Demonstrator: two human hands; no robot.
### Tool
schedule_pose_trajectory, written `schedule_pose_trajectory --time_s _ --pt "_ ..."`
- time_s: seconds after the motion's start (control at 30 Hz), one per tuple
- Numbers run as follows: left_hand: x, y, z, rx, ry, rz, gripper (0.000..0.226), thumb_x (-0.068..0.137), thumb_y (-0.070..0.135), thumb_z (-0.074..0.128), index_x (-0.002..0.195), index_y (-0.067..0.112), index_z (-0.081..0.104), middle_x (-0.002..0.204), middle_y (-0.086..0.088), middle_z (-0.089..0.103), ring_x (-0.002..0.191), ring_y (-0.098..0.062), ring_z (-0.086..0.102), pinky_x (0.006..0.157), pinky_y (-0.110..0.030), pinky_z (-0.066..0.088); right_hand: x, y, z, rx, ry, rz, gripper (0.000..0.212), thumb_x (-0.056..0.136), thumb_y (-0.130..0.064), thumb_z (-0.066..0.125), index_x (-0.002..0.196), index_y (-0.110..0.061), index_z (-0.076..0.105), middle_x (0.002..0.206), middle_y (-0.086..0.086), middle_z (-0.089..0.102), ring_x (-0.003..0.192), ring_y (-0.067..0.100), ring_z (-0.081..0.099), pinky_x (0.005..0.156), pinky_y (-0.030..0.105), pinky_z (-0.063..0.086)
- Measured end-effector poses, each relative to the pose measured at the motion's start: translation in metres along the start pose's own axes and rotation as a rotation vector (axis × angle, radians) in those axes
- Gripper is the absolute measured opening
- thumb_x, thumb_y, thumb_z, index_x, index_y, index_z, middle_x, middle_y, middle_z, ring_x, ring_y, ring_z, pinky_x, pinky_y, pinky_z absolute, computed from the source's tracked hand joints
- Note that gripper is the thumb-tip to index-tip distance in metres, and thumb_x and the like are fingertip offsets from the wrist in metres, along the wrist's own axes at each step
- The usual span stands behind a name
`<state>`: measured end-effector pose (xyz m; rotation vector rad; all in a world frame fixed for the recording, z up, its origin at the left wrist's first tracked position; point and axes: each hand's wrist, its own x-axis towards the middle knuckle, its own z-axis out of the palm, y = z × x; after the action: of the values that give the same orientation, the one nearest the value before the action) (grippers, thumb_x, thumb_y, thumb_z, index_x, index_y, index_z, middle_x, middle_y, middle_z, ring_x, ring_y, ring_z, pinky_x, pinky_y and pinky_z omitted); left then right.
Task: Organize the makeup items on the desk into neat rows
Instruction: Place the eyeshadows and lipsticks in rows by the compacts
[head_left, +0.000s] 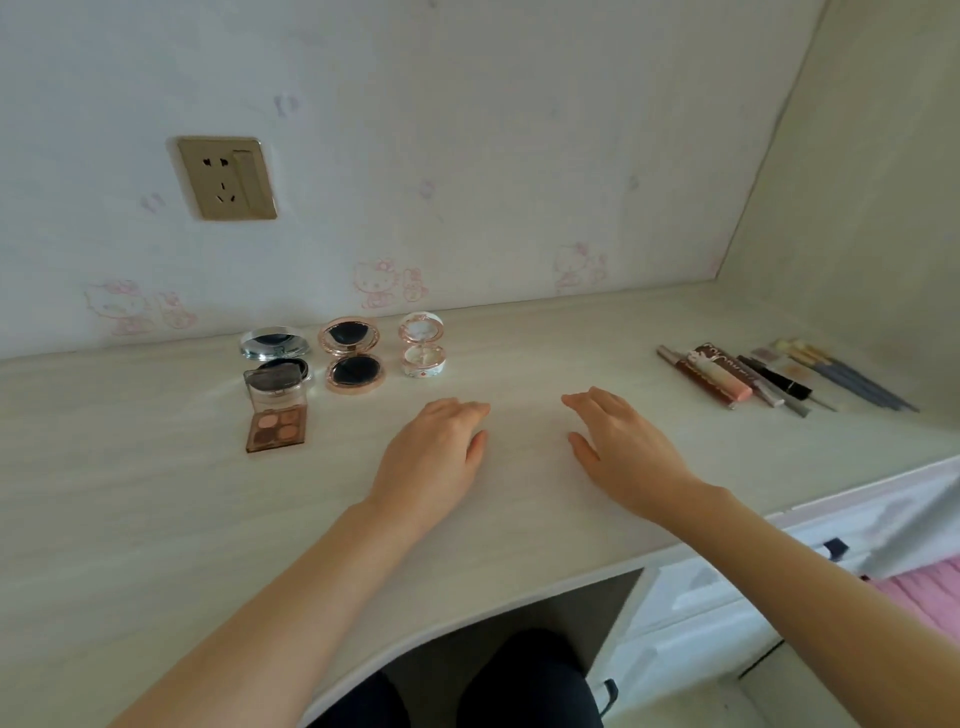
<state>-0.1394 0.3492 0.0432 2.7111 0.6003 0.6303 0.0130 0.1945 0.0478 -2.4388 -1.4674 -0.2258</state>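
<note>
Four open compacts sit at the back left of the pale desk (156, 519): a silver round compact (272, 345), a rose-gold round compact (352, 358), a small white compact (423, 345) and a brown four-pan eyeshadow palette (276, 413) in front of the silver one. At the right, several lip glosses, tubes and brushes (769, 376) lie side by side in a slanted row. My left hand (436, 457) and my right hand (623, 452) rest palm down on the desk between the two groups, fingers loosely spread, holding nothing.
A wall with a gold power socket (226, 176) rises behind the desk. A side panel (857, 234) closes the right end. White drawers (727, 597) stand below at the right, beside something pink (924, 597). My knees show under the curved front edge.
</note>
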Motion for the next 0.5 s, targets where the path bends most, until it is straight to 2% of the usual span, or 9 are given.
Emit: schedule_pose_trajectory --time_s 0.1,0.23,0.37,0.5 --pt "0.019 0.032 0.024 -0.008 -0.069 0.079 0.043 0.1 0.025 0.041 0.143 0.022 0.042 0.145 0.008 0.045 0.141 -0.011 0.028 0.107 -0.025 0.029 -0.013 0.036 -0.012 -0.033 0.031 0.054 0.044 0.098 -0.022 0.046 0.141 -0.012 0.042 0.139 0.004 0.048 0.135 0.021 0.037 0.102 0.029 0.037" --pt "0.047 0.069 0.054 -0.033 -0.11 0.161 0.043 0.1 0.026 0.042 0.142 0.021 0.043 0.146 0.008 0.045 0.14 -0.012 0.029 0.11 -0.025 0.026 -0.027 0.078 -0.028 -0.058 0.053 0.12 0.043 0.097 -0.022 0.048 0.139 -0.011 0.044 0.137 0.006 0.05 0.131 0.022 0.042 0.097 0.03 0.04" --pt "0.077 0.106 0.079 -0.075 -0.116 0.214 0.041 0.099 0.025 0.043 0.139 0.019 0.048 0.141 0.003 0.05 0.138 -0.014 0.033 0.108 -0.028 0.029 -0.033 0.119 -0.042 -0.096 0.074 0.184 0.043 0.097 -0.026 0.048 0.138 -0.014 0.045 0.138 0.004 0.049 0.128 0.022 0.045 0.097 0.033 0.042" --pt "0.111 0.139 0.1 -0.136 -0.095 0.238 0.035 0.097 0.023 0.047 0.129 0.016 0.057 0.129 -0.004 0.059 0.128 -0.019 0.043 0.1 -0.034 0.04 -0.03 0.166 -0.053 -0.099 0.067 0.239 0.037 0.096 -0.025 0.047 0.131 -0.013 0.049 0.126 0.007 0.055 0.121 0.027 0.049 0.096 0.038 0.043"
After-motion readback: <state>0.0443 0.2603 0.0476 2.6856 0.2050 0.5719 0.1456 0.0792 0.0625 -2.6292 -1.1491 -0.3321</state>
